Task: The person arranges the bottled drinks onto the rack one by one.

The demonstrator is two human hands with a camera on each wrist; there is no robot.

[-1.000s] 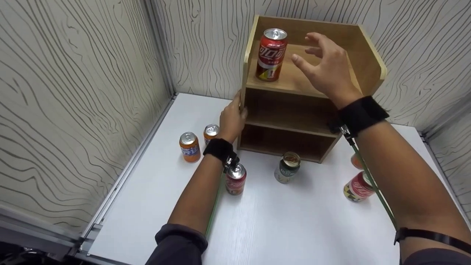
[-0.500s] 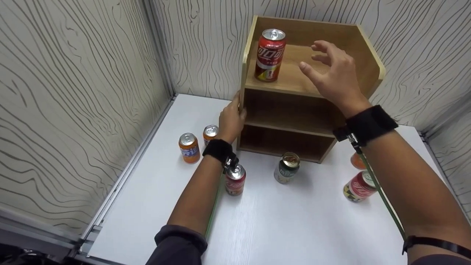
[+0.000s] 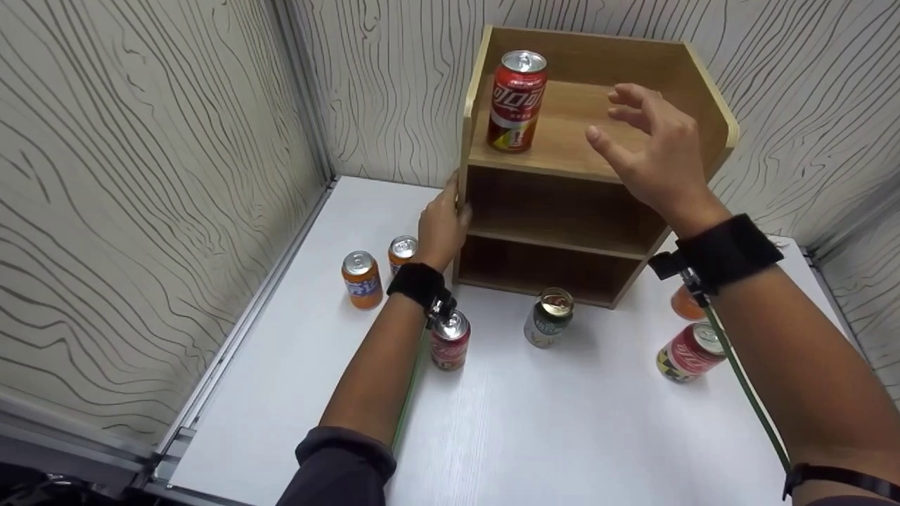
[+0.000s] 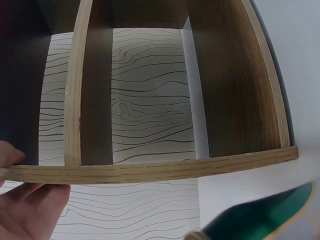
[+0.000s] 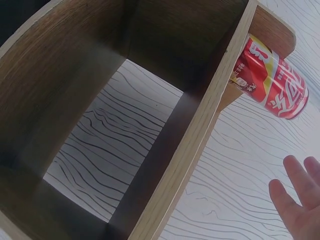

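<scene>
A wooden shelf unit (image 3: 562, 245) with a railed top and two openings below stands at the back of the white table. On the left of its top level is an upright red cola can (image 3: 517, 109), also seen in the right wrist view. My left hand (image 3: 443, 230) grips the unit's left side panel; the left wrist view shows its thumb inside the panel's edge (image 4: 140, 172) and fingers outside. My right hand (image 3: 662, 151) hovers before the top level, right of the can, fingers spread and loosely bent around nothing. In the right wrist view its fingertips are apart from the can.
Two orange cans (image 3: 362, 282) stand left of the unit, one partly behind my left arm. A red can (image 3: 450, 346) is by my left wrist, and a green-and-white can (image 3: 548, 323) sits before the unit. Right: another red can (image 3: 685, 355) and a partly hidden orange can (image 3: 686, 303).
My right hand has drawn away from the red cola can, moving right and toward me. The can stays in place on the top level, and my left hand keeps its grip on the panel.
</scene>
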